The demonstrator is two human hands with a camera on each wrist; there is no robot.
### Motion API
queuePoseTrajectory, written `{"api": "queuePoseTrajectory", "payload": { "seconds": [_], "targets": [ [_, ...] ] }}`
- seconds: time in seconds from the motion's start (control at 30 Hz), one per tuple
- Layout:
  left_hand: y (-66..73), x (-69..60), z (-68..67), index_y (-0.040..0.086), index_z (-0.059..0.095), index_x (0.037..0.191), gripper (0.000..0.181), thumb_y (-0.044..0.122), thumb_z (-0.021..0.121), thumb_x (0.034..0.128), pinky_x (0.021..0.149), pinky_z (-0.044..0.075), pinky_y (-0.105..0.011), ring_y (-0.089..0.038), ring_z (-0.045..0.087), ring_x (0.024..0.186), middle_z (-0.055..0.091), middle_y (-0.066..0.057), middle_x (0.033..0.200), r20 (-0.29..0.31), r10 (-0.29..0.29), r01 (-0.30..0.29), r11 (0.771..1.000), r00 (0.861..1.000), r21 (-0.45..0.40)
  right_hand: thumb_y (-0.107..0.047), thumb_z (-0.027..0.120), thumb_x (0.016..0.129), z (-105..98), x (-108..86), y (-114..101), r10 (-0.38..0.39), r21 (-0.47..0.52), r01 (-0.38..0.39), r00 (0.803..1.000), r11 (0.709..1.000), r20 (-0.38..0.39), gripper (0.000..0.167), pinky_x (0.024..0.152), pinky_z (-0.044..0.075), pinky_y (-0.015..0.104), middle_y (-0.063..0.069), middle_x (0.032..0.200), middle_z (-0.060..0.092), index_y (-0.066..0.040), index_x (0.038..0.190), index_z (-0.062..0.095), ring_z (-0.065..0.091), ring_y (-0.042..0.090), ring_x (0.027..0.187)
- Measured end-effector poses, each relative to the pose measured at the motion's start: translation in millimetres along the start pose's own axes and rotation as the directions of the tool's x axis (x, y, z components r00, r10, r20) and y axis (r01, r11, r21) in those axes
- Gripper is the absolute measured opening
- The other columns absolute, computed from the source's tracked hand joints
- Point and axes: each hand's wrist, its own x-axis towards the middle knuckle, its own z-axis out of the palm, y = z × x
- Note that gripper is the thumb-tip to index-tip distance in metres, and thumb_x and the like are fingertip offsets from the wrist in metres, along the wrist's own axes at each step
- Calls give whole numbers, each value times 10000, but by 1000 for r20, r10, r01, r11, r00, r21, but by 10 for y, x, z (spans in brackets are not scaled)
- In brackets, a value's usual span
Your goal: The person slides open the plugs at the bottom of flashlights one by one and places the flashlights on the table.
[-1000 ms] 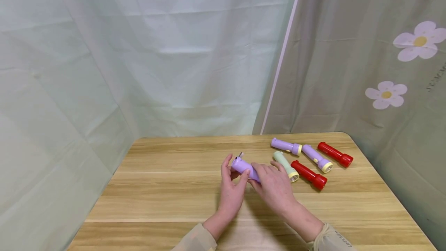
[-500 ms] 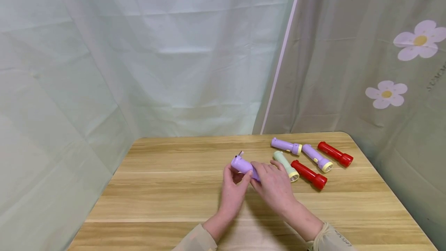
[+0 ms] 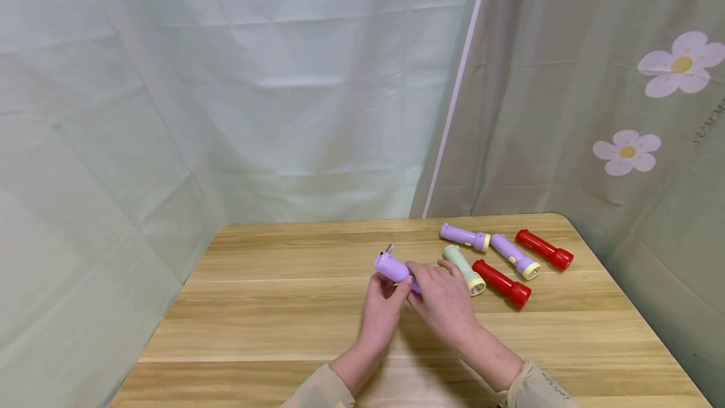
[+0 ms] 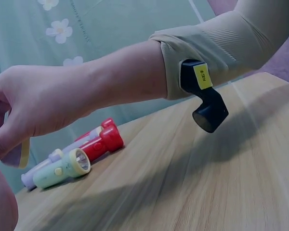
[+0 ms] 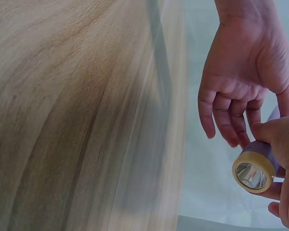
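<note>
Wood-grain table (image 3: 260, 313), pale curtains (image 3: 317, 112) behind; purple flashlight (image 3: 389, 266) held above

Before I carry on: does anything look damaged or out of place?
A thin piece sticks up from one end of the held purple flashlight, unlike the flashlights on the table; I can't tell if it's damaged.

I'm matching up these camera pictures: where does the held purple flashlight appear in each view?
Head: the purple flashlight is below centre, slightly right.
Left wrist: left edge, partly hidden.
Right wrist: lower right, yellow-rimmed lens toward the camera.
Shared landmark: the right hand gripping it.
</note>
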Motion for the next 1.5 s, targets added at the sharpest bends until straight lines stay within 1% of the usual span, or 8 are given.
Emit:
{"api": "queuePoseTrajectory", "payload": {
  "seconds": [0.27,0.4,0.57,0.77,0.93,1.13,1.27,1.5],
  "targets": [
    [34,14,-1,-19,484,1334,514,172,755,942,943,503,-270,-229,597,1143,617,-146,1255,24,-31,33,997,999,-73,-254,844,829,-7,9,-8,19,-4,-19,999,1000,27,454,1016,460,510,55,987,759,-85,1216,676,721,249,842],
    [53,24,-6,8,498,1322,516,209,771,934,911,504,-267,-215,595,1116,620,-120,1239,24,-46,47,997,999,-61,-265,826,847,-17,12,-14,30,-8,-30,999,1000,40,458,1025,451,508,56,994,759,-83,1237,671,721,254,848],
    [75,32,-9,-4,490,1285,473,177,758,939,899,501,-262,-198,593,1093,628,-132,1201,20,-43,44,997,999,-70,-321,810,863,-22,13,-17,43,-7,-42,997,999,62,487,1047,427,516,54,1015,757,-83,1262,663,718,255,872],
    [87,51,-43,1,493,1261,450,199,748,947,869,504,-264,-170,599,1024,623,-108,1119,9,-47,47,998,999,-33,-395,799,867,-44,5,-15,41,12,-42,994,999,100,596,1075,399,528,62,1077,747,-88,1348,626,707,263,955],
    [81,104,-140,-13,503,1224,416,159,749,937,842,494,-260,-159,582,982,612,-93,1075,-11,-44,43,999,999,-15,-476,789,866,-58,-28,9,23,18,-26,990,1000,139,708,1093,383,528,69,1106,733,-100,1425,573,687,274,1016],
    [110,166,-302,-16,529,1189,389,164,757,929,840,471,-268,-154,560,960,611,-74,1043,-28,-33,34,999,999,36,-537,728,898,-74,-66,68,13,-3,-13,978,1000,207,748,1144,312,533,60,1197,710,-128,1487,517,651,277,1102],
    [153,191,-384,-15,554,1190,392,188,760,926,847,461,-286,-158,559,960,619,-77,1040,-34,-31,34,996,999,83,-542,740,886,-77,-95,105,-10,-8,12,976,1000,219,774,1159,279,549,53,1257,687,-123,1495,510,630,278,1135],
    [183,224,-531,-43,569,1247,433,201,747,936,863,473,-305,-156,587,988,658,-113,1112,-28,-27,31,988,999,150,-548,755,867,-75,-145,162,-55,-17,61,971,998,231,806,1175,231,554,68,1302,653,-116,1500,509,583,292,1204]
  ]
}}
